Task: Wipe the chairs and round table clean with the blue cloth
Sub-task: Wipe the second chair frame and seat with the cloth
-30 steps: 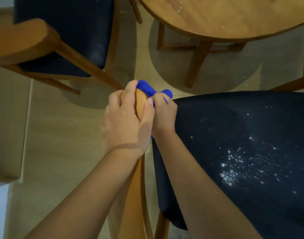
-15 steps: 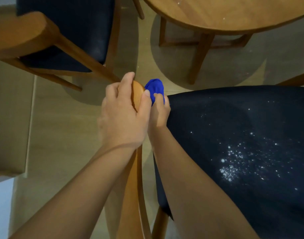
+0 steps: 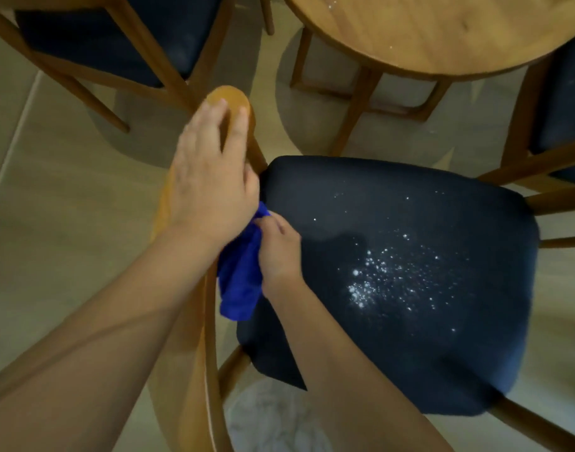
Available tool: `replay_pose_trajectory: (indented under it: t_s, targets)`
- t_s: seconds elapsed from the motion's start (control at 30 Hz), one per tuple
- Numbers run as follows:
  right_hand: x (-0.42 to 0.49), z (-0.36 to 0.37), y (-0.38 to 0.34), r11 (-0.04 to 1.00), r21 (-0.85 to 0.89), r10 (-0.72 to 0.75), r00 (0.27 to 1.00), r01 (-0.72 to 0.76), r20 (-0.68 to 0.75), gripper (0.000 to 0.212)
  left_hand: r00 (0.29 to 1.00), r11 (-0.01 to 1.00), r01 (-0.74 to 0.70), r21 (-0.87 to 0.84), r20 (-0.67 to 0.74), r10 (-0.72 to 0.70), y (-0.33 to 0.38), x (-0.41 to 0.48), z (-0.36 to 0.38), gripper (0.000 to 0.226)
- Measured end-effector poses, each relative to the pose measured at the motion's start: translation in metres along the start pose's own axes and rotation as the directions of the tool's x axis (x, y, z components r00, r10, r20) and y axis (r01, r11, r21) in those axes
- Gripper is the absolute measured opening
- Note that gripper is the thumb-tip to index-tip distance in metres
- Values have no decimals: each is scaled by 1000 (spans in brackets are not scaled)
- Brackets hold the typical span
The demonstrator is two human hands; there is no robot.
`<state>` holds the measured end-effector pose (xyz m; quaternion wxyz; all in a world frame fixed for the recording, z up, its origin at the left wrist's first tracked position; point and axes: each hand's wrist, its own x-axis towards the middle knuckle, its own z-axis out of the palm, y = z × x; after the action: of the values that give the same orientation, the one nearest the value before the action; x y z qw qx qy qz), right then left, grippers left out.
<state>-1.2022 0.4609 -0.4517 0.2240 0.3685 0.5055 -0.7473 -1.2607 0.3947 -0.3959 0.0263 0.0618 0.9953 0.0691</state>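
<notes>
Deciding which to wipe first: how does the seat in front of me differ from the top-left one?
The near seat carries a dense patch of white specks; the top-left seat shows at most a faint dusting. The near seat is mostly in view; the top-left seat is cut by the frame edge and crossed by wooden rails. Both are dark cushions on wooden frames.

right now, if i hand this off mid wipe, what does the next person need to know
Left hand: holds the near chair's wooden rail.
Right hand: grips the blue cloth, bunched between the rail and the seat.
Done: no clearly cleaned area is visible.
Left: white powder on the seat, specks on the round table, plus the far-left chair and right chair.
</notes>
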Motion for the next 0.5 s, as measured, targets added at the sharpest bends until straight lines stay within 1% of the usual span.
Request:
replay_pose_trajectory:
  t_s: [0.07, 0.1, 0.17, 0.2, 0.23, 0.27, 0.3, 0.33, 0.37, 0.4, 0.43, 0.47, 0.5]
  targets:
    - [2, -23, -2, 991, 31, -122, 985, 127, -119, 24, 1000, 998, -12, -58, -11, 11, 14, -31, 7, 62]
    - [5, -33, -6, 979, 6, -202, 966, 206, -162, 23, 1000, 993, -9, -121, -29, 6, 23, -44, 12, 62]
    - [11, -43, -10, 927, -151, -368, 913, 344, -177, 15, 998, 965, 37, -261, -36, -48, 40, -67, 27, 60]
    - [13, -46, -11, 879, -257, -449, 878, 402, -164, 18, 994, 936, 100, -337, 3, -105, 48, -77, 35, 60]
    - [16, -49, -10, 808, -355, -544, 827, 470, -142, 27, 979, 883, 204, -423, 66, -195, 56, -85, 41, 60]
    - [22, -51, -10, 708, -437, -650, 753, 554, -98, 37, 945, 807, 323, -494, 133, -297, 60, -89, 50, 61]
    - [31, -51, -12, 590, -522, -726, 688, 616, -10, 47, 903, 733, 425, -532, 194, -383, 60, -91, 64, 62]
    - [44, -50, -14, 468, -613, -737, 664, 636, 127, 57, 864, 677, 498, -542, 239, -444, 57, -89, 78, 62]
    - [62, -48, -17, 324, -724, -659, 695, 608, 289, 65, 840, 647, 535, -543, 258, -477, 52, -86, 92, 61]
    - [79, -45, -19, 126, -824, -502, 752, 552, 427, 71, 826, 637, 553, -537, 258, -501, 45, -81, 107, 61]
    - [95, -44, -22, -104, -851, -333, 789, 514, 517, 75, 808, 630, 577, -519, 255, -531, 37, -75, 121, 59]
    - [110, -45, -23, -290, -810, -211, 792, 510, 574, 76, 786, 626, 609, -487, 260, -561, 32, -70, 132, 56]
    - [122, -47, -26, -397, -753, -141, 776, 525, 615, 75, 775, 633, 624, -459, 261, -575, 28, -65, 142, 54]
